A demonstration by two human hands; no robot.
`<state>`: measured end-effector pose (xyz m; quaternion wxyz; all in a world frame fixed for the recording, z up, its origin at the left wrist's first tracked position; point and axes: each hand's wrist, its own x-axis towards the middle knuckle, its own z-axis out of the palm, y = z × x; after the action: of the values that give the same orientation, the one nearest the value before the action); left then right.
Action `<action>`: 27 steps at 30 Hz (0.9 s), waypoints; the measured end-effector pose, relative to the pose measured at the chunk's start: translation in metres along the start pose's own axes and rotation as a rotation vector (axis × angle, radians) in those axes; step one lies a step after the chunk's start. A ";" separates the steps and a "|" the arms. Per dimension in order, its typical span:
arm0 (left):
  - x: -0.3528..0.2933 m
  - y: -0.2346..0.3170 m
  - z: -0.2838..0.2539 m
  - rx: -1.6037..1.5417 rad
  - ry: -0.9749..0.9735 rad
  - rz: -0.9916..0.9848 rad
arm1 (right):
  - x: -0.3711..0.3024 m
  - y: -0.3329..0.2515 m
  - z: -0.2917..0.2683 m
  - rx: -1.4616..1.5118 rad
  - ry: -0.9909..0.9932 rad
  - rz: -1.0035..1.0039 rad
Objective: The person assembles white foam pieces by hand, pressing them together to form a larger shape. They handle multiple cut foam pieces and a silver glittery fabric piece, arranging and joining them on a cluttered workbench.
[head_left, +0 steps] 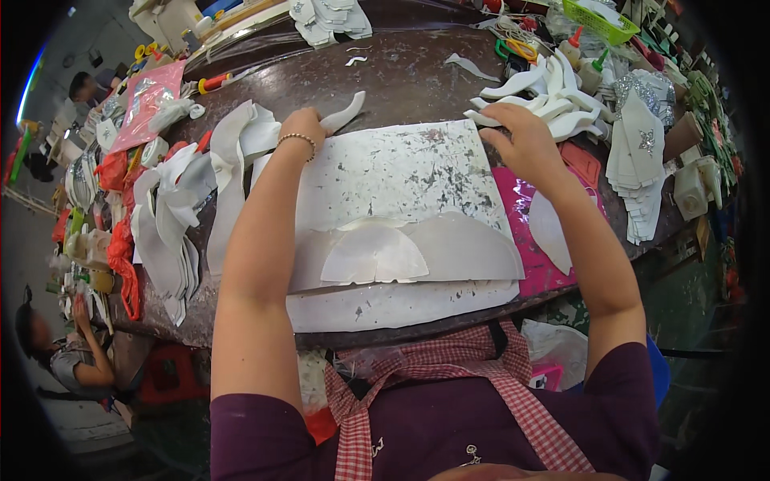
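A white board (pixel 385 172) stained with dark smears lies on the table before me. Across its lower part rests a pale grey wavy-edged sheet (pixel 473 244), with a smaller shiny fan-shaped piece (pixel 375 252) upon it. At the board's upper left corner, my left hand (pixel 303 130) is closed on a curved white strip (pixel 346 114), whose far end sticks out to the right. My right hand (pixel 525 140) is at the upper right corner, thumb and fingers apart, its fingertips beside a pile of curved white pieces (pixel 553 100). Whether they touch a piece, I cannot tell.
Stacked grey-white cut pieces (pixel 172 232) lie left of my left forearm. A pink sheet (pixel 541 232) is under my right arm, near star-patterned white pieces (pixel 638 176). Glue bottles (pixel 591 74) and a green basket (pixel 601 22) stand far right. Another person (pixel 80 353) sits at left.
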<state>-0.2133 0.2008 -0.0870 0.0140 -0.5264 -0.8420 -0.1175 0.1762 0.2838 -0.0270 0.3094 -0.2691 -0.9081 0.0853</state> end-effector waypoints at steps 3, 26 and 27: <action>-0.015 0.016 -0.036 -0.264 0.085 0.031 | -0.001 -0.069 -0.024 0.427 -0.034 0.200; -0.264 0.053 -0.142 -1.647 0.755 -0.152 | -0.181 -0.181 0.018 0.295 -1.055 -0.231; -0.271 0.047 -0.139 -1.595 0.733 -0.142 | -0.180 -0.174 0.004 0.239 -1.070 -0.173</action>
<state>-0.0644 -0.0487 0.0172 -0.0958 -0.2548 -0.4825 -0.8325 0.2176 0.0401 -0.0669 -0.1607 -0.0756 -0.9414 0.2869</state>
